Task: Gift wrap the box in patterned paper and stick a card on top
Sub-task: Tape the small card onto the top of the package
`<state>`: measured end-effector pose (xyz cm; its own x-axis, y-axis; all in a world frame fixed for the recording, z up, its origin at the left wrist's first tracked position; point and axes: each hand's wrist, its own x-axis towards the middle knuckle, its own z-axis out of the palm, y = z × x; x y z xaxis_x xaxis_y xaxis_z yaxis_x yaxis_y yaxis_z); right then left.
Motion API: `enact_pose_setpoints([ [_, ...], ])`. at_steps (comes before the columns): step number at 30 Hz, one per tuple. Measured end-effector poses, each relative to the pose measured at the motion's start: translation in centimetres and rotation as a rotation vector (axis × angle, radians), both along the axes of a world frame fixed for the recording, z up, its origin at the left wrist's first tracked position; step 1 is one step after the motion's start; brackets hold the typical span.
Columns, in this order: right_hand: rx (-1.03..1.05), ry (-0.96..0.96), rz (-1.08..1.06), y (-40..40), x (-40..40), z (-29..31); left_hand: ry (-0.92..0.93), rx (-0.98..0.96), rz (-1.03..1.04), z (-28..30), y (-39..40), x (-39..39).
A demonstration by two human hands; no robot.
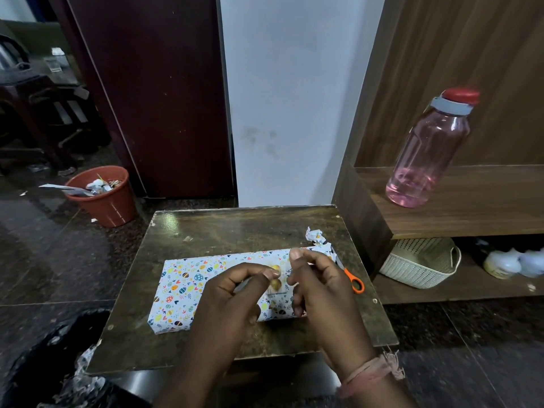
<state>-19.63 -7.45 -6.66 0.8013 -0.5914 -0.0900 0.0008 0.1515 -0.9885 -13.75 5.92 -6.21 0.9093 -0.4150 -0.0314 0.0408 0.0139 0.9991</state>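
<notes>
The box [182,290], wrapped in white paper printed with coloured eggs, lies flat across the small brown table [235,228]. A small white card [279,290] with gold round shapes rests on its top, right of centre. Both hands hover over the card. My left hand [232,293] pinches a thin pale strip between thumb and forefinger. My right hand [318,287] has its fingers curled, fingertips close to the left hand's. Whether it holds anything is unclear. The box's right end is hidden behind my right hand.
Orange-handled scissors [354,282] and torn paper scraps [316,238] lie at the table's right edge. A pink bottle [426,151] stands on the wooden shelf to the right, with a white basket [421,263] below it. A red bin [103,195] stands on the floor at left.
</notes>
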Motion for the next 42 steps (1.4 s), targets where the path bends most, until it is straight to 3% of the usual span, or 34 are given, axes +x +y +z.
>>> enact_pose_setpoints([
  [7, 0.156, -0.115, 0.260, 0.1, -0.1, 0.2, 0.032, -0.055, -0.006, -0.5, 0.2, 0.5],
  [12, 0.040, -0.134, 0.293, -0.1, -0.2, 0.3, 0.060, -0.084, 0.002, -0.5, 0.1, 0.5],
  [20, -0.045, -0.149, 0.128, -0.2, 0.1, -0.3, 0.071, -0.064, 0.019, -0.5, 0.1, 0.5],
  [26, 0.087, -0.149, 0.083, -0.2, 0.4, -0.6, 0.079, -0.071, -0.020, -0.3, -0.1, 0.4],
  [33, 0.078, -0.178, -0.001, -0.1, 0.3, -0.5, 0.207, -0.102, -0.013, -0.4, 0.3, 0.8],
  [38, -0.034, -0.138, -0.031, 0.0, 0.4, -0.6, 0.327, -0.197, -0.165, 0.3, 0.2, 0.2],
  [42, -0.078, -0.128, -0.068, -0.1, 0.4, -0.8, 0.358, -0.246, -0.174, 0.5, 0.0, 0.0],
])
